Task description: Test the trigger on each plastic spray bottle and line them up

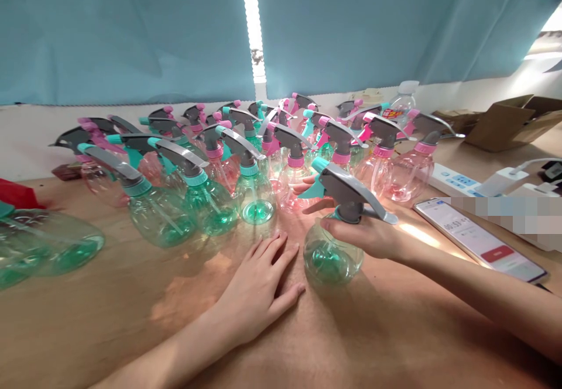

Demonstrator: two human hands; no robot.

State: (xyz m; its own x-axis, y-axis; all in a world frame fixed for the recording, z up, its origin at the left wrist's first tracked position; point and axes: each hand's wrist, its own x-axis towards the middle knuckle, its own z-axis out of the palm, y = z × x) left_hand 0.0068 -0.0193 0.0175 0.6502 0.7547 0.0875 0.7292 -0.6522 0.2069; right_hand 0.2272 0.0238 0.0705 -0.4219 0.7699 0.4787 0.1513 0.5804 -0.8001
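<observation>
My right hand (360,234) is wrapped round the neck of a clear green spray bottle (331,257) with a grey and teal trigger head. That bottle is upright, its nozzle pointing to the upper left. My left hand (263,278) lies flat on the wooden table (197,342), fingers spread, holding nothing, just left of the held bottle. Beyond both hands stand several green spray bottles, the nearest one (255,199) in front of my left fingertips. Several pink spray bottles, one of them (410,169) at the right, stand among and behind them.
A phone (480,240) showing a timer lies at the right, beside a white power strip (456,181) with plugs. An open cardboard box (504,123) and a capped clear bottle (401,105) stand behind. More green bottles (57,245) and a red object (20,193) are at the far left.
</observation>
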